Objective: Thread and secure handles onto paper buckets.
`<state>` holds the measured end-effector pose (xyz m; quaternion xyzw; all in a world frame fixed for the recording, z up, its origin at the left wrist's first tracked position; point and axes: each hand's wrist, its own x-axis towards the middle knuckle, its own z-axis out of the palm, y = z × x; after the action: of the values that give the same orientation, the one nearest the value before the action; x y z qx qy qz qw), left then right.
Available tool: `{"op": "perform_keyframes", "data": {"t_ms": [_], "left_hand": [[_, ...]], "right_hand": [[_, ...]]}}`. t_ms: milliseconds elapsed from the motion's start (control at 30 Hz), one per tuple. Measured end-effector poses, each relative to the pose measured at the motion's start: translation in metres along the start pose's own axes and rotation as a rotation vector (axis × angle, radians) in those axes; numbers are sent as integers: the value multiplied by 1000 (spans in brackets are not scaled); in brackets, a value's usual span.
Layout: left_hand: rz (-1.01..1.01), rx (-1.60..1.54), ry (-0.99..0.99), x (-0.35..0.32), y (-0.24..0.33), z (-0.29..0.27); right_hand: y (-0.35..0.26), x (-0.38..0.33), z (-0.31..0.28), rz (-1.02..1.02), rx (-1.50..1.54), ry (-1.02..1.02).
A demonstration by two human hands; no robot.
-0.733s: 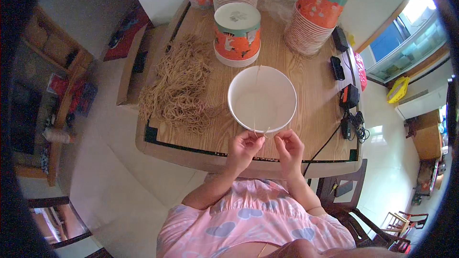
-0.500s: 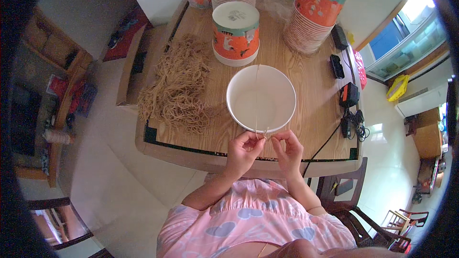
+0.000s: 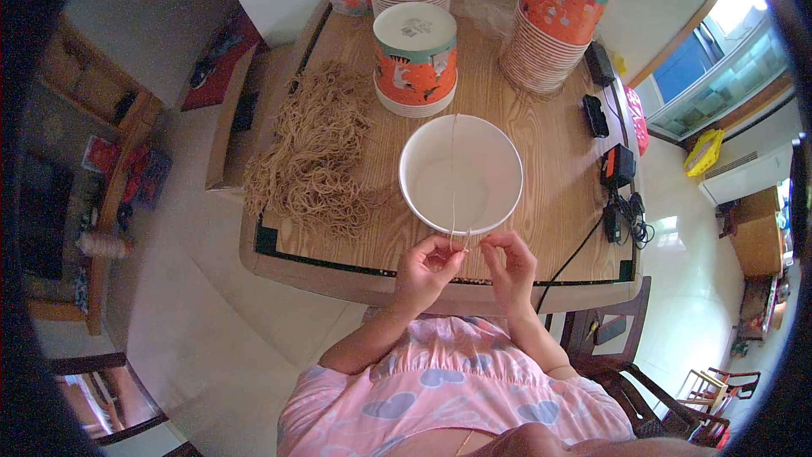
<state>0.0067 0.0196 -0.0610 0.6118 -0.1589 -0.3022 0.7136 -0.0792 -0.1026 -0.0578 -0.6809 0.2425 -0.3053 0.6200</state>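
A white paper bucket (image 3: 420, 182) stands with its mouth up near the table's front edge. One thin string (image 3: 454, 173) stretches across its opening from the far rim to the near rim. Just beyond the near rim, my left hand (image 3: 425, 271) pinches the string between thumb and forefinger. Close beside it, my right hand (image 3: 511, 266) is closed in a pinch on the string as well, with a small gap between the two sets of fingertips. How the string is looped at the near rim is too fine to make out.
A loose heap of tan strings (image 3: 315, 156) lies left of the bucket. Behind it stand an upturned orange-and-green bucket (image 3: 415, 72) and taller bucket stacks (image 3: 558, 21). Black adapters and cables (image 3: 622, 203) line the table's right edge. A dark wooden chair (image 3: 605, 334) is at lower right.
My hands have drawn slightly apart, the left one shifting a little to the left. The bucket stays in place with the string across it.
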Motion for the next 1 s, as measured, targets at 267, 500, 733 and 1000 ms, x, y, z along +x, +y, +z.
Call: {"op": "perform_keyframes", "data": {"t_ms": [267, 500, 733, 1000], "left_hand": [[197, 305, 18, -2, 15, 2], [324, 538, 21, -3, 20, 3], [5, -71, -20, 5, 3, -4], [-103, -154, -95, 6, 1, -9]], "right_hand": [[-8, 1, 0, -180, -154, -150], [-21, 2, 1, -265, -321, -179], [-5, 10, -6, -28, -111, -53], [15, -2, -9, 55, -208, -146]]}}
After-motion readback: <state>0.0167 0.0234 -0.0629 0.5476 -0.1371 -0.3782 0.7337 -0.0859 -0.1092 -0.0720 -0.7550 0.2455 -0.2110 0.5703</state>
